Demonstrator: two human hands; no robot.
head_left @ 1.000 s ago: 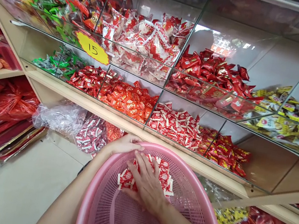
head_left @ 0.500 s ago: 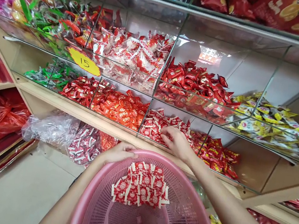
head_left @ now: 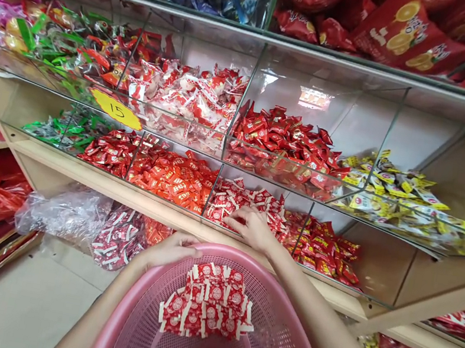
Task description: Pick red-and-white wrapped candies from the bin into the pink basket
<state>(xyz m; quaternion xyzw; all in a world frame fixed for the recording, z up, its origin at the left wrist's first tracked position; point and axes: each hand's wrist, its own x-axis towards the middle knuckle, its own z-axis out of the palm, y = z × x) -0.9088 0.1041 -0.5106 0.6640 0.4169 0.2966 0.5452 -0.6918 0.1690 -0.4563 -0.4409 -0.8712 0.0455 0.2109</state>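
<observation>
Grips the rim of a pink basket (head_left: 277, 326) with the left hand (head_left: 176, 249), in the head view. Reaches with the right hand (head_left: 253, 229), fingers bent, to red-and-white packets (head_left: 222, 202) in a low shelf bin; impossible to tell whether closed on any. Carries a matching packet pile (head_left: 210, 302) on the basket's shelf side. Faces a glass tray front (head_left: 281, 164) just above the right hand, orange packets (head_left: 177, 179) to the left, bagged goods (head_left: 120, 238) below. Displays "15" on a yellow tag (head_left: 116, 110); too small to read on the packets.
</observation>
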